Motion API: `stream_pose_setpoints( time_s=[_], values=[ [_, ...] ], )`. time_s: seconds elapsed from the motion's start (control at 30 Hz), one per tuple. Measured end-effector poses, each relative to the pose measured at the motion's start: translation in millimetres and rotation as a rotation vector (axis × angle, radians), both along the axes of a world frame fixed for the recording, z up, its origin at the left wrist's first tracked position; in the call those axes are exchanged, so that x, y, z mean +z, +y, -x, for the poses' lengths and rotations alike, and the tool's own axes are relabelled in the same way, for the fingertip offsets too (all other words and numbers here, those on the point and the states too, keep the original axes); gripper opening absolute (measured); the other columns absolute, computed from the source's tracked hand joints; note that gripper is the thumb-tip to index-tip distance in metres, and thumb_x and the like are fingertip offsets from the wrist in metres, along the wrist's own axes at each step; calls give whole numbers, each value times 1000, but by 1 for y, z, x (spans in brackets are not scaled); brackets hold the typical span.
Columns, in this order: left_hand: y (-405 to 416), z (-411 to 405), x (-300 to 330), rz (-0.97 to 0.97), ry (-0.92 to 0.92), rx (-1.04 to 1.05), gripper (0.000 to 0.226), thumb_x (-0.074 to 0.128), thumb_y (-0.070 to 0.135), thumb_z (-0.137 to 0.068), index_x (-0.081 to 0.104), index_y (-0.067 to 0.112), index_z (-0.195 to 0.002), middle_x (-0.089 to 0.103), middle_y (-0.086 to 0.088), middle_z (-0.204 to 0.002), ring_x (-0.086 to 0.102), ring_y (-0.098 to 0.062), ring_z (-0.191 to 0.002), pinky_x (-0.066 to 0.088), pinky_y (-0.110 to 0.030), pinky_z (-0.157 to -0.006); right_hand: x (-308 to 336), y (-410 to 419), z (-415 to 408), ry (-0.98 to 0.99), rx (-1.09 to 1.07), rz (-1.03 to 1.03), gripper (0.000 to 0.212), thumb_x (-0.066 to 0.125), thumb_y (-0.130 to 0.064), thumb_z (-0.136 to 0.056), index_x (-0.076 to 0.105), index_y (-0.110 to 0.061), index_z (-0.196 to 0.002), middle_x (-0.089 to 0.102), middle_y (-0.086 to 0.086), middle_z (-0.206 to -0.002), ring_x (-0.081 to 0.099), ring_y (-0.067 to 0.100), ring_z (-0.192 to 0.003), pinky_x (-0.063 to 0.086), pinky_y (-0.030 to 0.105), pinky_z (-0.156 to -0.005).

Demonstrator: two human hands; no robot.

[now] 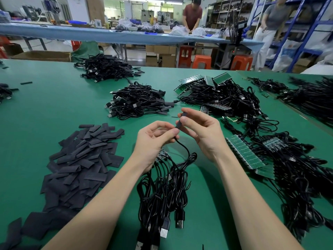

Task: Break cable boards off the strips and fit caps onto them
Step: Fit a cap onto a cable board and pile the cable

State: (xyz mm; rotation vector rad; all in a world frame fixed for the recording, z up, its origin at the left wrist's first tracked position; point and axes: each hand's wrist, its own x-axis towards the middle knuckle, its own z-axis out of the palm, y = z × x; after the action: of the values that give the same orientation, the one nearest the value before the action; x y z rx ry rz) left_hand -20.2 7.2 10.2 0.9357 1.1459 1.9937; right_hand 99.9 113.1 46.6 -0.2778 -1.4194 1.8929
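My right hand [201, 131] pinches the flat black sleeve-like cap [180, 121] between thumb and forefinger, above the green table [45, 105]. My left hand [153, 139] pinches the thin black cable [182, 145] just below the cap's lower end, where its small board seems to sit inside. The cap looks light and soft, so I judge it best held by its flat faces, without crushing. The cable is limp; gripping close to the board should steady it. More dark flat caps [86, 156] lie piled to my left
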Motion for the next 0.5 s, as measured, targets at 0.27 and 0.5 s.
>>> stream_pose_setpoints(
  time_s=[0.27,0.5],
  values=[
    [5,-3,-1,215,262,3,20,81,15,-84,70,23,-99,76,-5,-94,71,-13,-84,55,-21,-74,8,1,4,55,-136,115,22,73,3,-84,77,-13,-99,74,3,-86,70,17,-77,58,26,-78],
    [12,-9,27,410,467,-220,26,49,24,-106,68,13,-92,75,2,-88,73,-15,-88,57,-28,-87,14,12,8,86,-324,279,29,72,-9,-91,68,-12,-120,74,8,-99,70,19,-83,60,26,-77]
  ],
)
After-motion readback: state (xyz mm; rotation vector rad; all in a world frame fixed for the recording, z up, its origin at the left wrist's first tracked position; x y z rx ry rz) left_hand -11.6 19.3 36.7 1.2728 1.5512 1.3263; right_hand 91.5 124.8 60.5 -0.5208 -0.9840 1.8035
